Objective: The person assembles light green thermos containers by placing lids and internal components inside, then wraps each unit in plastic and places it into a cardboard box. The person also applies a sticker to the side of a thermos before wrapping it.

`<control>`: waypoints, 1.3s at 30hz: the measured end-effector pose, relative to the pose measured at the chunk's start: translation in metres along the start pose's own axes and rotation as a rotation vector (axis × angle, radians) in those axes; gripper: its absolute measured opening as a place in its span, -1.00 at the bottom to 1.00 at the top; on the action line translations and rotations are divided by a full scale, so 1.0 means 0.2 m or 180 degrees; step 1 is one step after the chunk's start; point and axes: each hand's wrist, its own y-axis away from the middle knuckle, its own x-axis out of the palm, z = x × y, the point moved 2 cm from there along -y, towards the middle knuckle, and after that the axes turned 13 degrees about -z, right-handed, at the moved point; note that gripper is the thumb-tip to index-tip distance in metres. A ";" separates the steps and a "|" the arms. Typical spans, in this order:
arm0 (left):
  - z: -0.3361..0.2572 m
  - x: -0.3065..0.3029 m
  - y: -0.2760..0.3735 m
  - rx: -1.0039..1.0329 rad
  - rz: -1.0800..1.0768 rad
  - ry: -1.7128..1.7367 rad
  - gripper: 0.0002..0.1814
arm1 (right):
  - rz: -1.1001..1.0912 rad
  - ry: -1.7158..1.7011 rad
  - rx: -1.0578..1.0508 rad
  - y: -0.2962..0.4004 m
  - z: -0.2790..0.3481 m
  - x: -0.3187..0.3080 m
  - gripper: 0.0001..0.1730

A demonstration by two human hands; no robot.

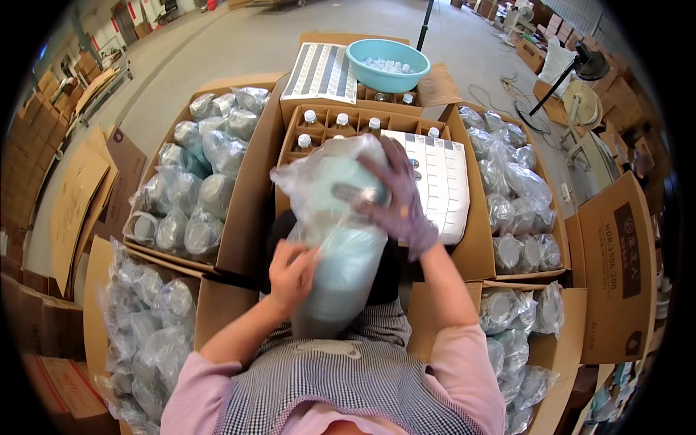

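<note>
A pale-blue bottle-like container (345, 266) in a clear plastic bag (304, 182) stands tilted over my lap, blurred by motion. My bare left hand (292, 277) pinches the bag's film at the container's left side. My right hand (397, 198), in a thin purple-grey glove, grips the upper part of the bagged container. A small shiny round part (371, 196) shows by the right fingers; blur hides what it is. Behind, capped bottles (342, 120) stand in a divided carton (315, 111). A sheet of labels (443, 185) lies over that carton's right side.
Open cartons of bagged containers flank me at left (198, 187) and right (522, 212), with more at lower left (152, 321) and lower right (516, 348). A blue basin (389, 81) of white caps and another label sheet (321, 70) rest on the rear carton.
</note>
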 end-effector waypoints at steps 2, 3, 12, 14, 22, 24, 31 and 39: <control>-0.03 -0.05 0.04 -0.0003 -0.0102 -0.0075 -0.80 | -0.0024 -0.0234 -0.0198 0.22 0.05 0.00 -0.13; -0.03 -0.08 0.07 -0.0066 0.0118 0.0154 -0.81 | 0.0129 -0.0572 0.0246 0.39 0.06 0.03 -0.11; -0.02 -0.30 0.14 -0.0082 0.2862 0.0819 -0.84 | -0.0902 -0.0732 0.1093 0.31 -0.03 -0.27 -0.50; 0.02 -0.31 0.11 -0.0334 0.3505 0.0861 -0.82 | -0.0929 -0.0542 0.0535 -0.08 -0.01 -0.24 -0.51; 0.03 -0.27 -0.59 -0.1067 0.1111 0.0942 -0.84 | -0.0259 -0.0716 0.1012 -0.37 0.00 0.19 -0.55; -0.03 -0.10 -0.59 -0.1162 0.0142 0.0372 -0.75 | -0.0233 -0.1056 0.1355 -0.32 -0.02 0.17 -0.60; -0.12 0.15 -0.52 -0.1358 -0.0076 -0.0148 -0.73 | -0.0351 -0.0541 0.0877 -0.30 0.03 0.10 -0.72; -0.08 0.20 -0.55 -0.1597 0.0011 0.0169 -0.83 | -0.0337 -0.0467 0.0804 -0.28 0.02 0.08 -0.84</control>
